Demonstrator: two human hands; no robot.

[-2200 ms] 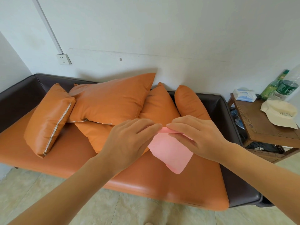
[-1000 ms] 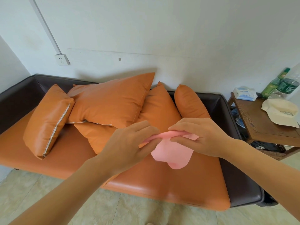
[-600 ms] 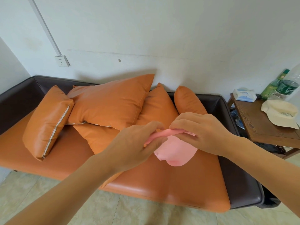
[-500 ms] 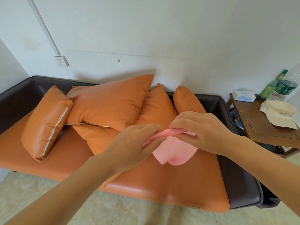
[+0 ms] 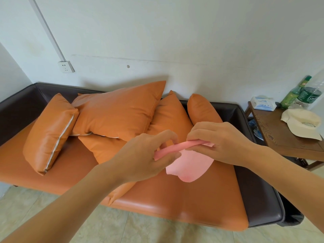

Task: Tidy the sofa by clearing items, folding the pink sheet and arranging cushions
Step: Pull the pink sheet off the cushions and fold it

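- The pink sheet (image 5: 188, 162) was held in the air above the sofa (image 5: 175, 199) seat, folded small, with a thick folded edge running between the two hands and a loose rounded flap hanging below the fingers.
- The left hand (image 5: 145, 158) pinched the left end of the folded edge, thumb under it and curled fingers (image 5: 166, 135) arched over the top.
- The right hand (image 5: 222, 142) pinched the right end of the same edge, its fingers pressed close together on top and the thumb below.
- Behind the fingers, orange cushions (image 5: 119, 109) lay piled against the sofa back; one large cushion lay across the others.
- Left of the left hand's fingers, well apart, a smaller cushion (image 5: 50, 132) with a pale zip stood tilted on the seat.
- Right of the right hand's fingers, beyond the dark sofa arm, stood a wooden side table (image 5: 280, 135).
- On that table lay a cream cap (image 5: 303, 123), a pack of wipes (image 5: 263, 103) and a green bottle (image 5: 294, 93) near the wall.
- A wall socket (image 5: 66, 67) sat on the wall above the left cushions.
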